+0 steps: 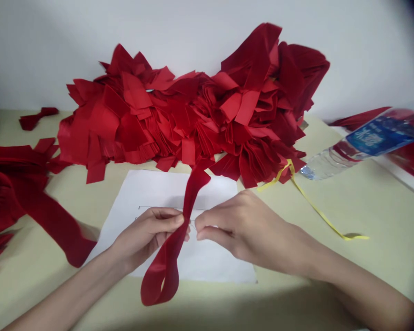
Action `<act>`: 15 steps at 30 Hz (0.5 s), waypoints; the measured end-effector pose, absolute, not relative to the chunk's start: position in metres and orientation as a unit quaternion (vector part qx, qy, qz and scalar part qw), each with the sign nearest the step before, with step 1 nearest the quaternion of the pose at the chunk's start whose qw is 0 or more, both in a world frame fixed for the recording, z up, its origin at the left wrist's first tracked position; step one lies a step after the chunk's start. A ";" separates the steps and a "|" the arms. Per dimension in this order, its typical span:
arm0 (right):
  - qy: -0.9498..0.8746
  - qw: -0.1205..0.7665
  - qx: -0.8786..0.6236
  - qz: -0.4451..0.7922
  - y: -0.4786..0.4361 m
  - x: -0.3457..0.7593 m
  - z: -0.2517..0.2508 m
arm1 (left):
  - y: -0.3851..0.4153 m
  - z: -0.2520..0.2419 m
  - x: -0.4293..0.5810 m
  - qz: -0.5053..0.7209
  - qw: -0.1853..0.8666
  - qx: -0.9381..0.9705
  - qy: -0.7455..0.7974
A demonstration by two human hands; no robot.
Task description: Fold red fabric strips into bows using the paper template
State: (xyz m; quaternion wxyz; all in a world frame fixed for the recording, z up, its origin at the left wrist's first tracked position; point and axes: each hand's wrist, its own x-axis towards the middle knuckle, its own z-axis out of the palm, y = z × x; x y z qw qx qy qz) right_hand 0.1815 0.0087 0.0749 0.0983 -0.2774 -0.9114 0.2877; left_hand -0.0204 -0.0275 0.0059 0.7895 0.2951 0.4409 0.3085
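Note:
My left hand (148, 232) pinches the middle of a folded red ribbon loop (165, 271), which hangs down toward me and rises toward the pile. My right hand (238, 227) is closed in a pinch right beside it, fingertips almost touching the ribbon at the same spot. What the right fingers hold, if anything, is too small to make out. Both hands hover over a white sheet of paper (152, 191) with a faint printed outline.
A big heap of folded red ribbon pieces (193, 110) fills the back of the beige table (365, 211). Long red ribbon (37, 207) trails at the left. A thin yellow strip (317, 211) and a lying plastic water bottle (362, 145) are at the right.

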 end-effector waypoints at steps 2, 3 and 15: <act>-0.883 0.118 -0.292 0.348 0.014 0.182 0.071 | -0.028 0.006 -0.021 0.345 0.789 0.286 0.419; -0.864 0.125 -0.297 0.386 0.018 0.182 0.067 | -0.028 0.007 -0.021 0.359 0.792 0.289 0.400; -0.892 0.067 -0.227 0.385 0.012 0.172 0.057 | -0.041 0.012 -0.006 0.174 0.713 0.472 0.487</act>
